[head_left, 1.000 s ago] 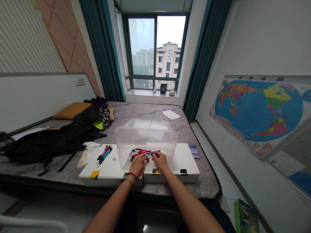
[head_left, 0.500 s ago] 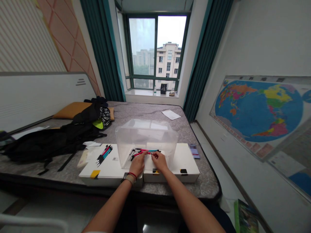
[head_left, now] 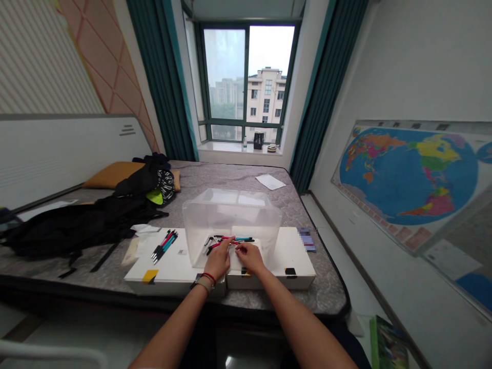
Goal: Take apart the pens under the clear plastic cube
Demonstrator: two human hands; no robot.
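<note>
The left hand (head_left: 220,260) lies palm down, its fingers (head_left: 229,243) stretched forward with the tips on a loose heap of pink-and-teal pens (head_left: 231,242). The right hand (head_left: 249,257) is curled just beside it, its fingers (head_left: 240,248) drawn together at the near end of the heap; whether either hand is gripping a pen cannot be told. The heap lies on a white box (head_left: 172,274), within the outline of a clear plastic bin (head_left: 230,215), which spans the join with a second white box (head_left: 279,266).

Left of the bin, a small bundle of similar pens (head_left: 164,245) lies on the same box beside a small printed code (head_left: 182,252), too small to read. Yellow tape (head_left: 149,276) marks the near edge of that box, and black tape (head_left: 290,271) marks the second box. Both boxes sit along the near edge of a grey mattress (head_left: 230,177). A blurred card (head_left: 307,240) lies by its right edge, and black clothing (head_left: 73,225) lies toward its left. A wristwatch (head_left: 202,283) and a red cord circle the left wrist. The heading on the world map (head_left: 407,177) is too small to read.
</note>
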